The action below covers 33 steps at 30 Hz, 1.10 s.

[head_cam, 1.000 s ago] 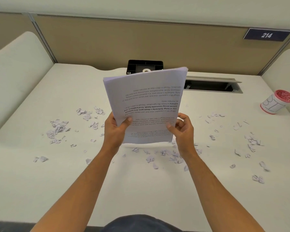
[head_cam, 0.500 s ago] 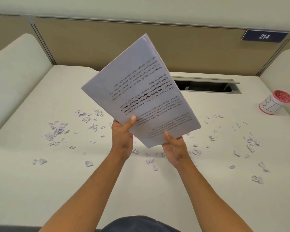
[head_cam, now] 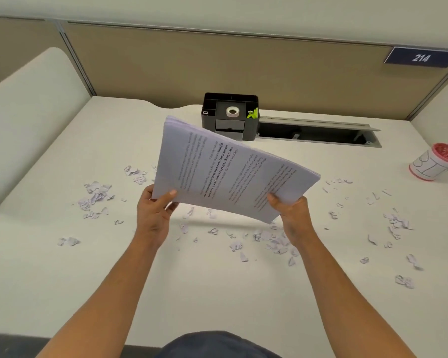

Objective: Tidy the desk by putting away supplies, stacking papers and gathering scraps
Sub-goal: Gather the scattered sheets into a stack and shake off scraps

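Stacking papers in hand; next, setting the stack down squared, likely clear of scraps. Left hand (head_cam: 154,215) left of the paper stack (head_cam: 225,174), grip pinching its near-left corner, thumb on top. Stack held tilted above the counter (head_cam: 49,280), in front of the black desk organizer (head_cam: 230,116). Right hand (head_cam: 292,215) grip clamping the near-right edge.

We have turned the thick stack of white printed paper sheets (head_cam: 233,171) from upright to lying sideways, its text lines now running near to far. Our left hand (head_cam: 154,215) and right hand (head_cam: 291,215) have moved apart to its near corners. The black plastic desk organiser (head_cam: 230,116) is uncovered again.
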### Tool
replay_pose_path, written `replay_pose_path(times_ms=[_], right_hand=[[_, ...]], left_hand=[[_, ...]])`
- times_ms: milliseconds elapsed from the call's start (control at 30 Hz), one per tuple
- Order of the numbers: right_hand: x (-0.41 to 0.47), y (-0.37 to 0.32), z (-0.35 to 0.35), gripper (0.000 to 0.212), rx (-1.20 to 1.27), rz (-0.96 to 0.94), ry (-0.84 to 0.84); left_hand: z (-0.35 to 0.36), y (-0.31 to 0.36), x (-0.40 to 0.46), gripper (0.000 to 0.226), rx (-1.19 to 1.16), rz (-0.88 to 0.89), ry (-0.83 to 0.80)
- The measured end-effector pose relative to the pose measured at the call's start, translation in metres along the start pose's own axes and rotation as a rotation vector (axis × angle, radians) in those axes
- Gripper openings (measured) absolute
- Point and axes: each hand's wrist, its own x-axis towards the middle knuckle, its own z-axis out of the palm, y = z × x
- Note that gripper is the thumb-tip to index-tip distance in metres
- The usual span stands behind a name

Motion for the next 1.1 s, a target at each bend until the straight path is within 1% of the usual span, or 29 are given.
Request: replay_pose_path(times_ms=[67, 100, 200, 300, 467, 567, 667, 800, 967, 1100], right_hand=[[0.003, 0.0, -0.003, 0.03, -0.026, -0.007, -0.013], [0.004, 0.0, -0.004, 0.03, -0.039, -0.006, -0.017], [0.008, 0.001, -0.005, 0.03, -0.086, -0.002, -0.038], [0.011, 0.005, -0.002, 0.029, -0.139, 0.008, -0.078], [0.011, 0.019, 0.006, 0.028, -0.161, 0.049, -0.112], [0.009, 0.025, 0.005, 0.031, -0.176, 0.059, -0.146], [0.01, 0.026, 0.005, 0.033, -0.177, 0.061, -0.129], [0.012, 0.03, 0.005, 0.033, -0.192, 0.066, -0.123], [0.01, 0.034, 0.004, 0.035, -0.221, 0.079, -0.117], [0.009, 0.033, 0.006, 0.032, -0.22, 0.084, -0.121]], left_hand=[[-0.015, 0.005, 0.003, 0.03, 0.083, 0.025, 0.02], [-0.022, 0.008, 0.003, 0.028, 0.172, 0.042, 0.016], [-0.033, 0.01, 0.0, 0.027, 0.433, 0.081, -0.054], [-0.037, 0.013, 0.0, 0.026, 0.56, 0.094, -0.087], [-0.035, 0.016, -0.002, 0.035, 0.595, 0.115, -0.103], [-0.036, 0.016, -0.002, 0.038, 0.585, 0.132, -0.102], [-0.035, 0.015, 0.0, 0.042, 0.564, 0.144, -0.073], [-0.032, 0.012, 0.001, 0.04, 0.577, 0.144, -0.073], [-0.032, 0.008, 0.001, 0.049, 0.564, 0.125, -0.08], [-0.031, 0.006, 0.001, 0.046, 0.545, 0.142, -0.08]])
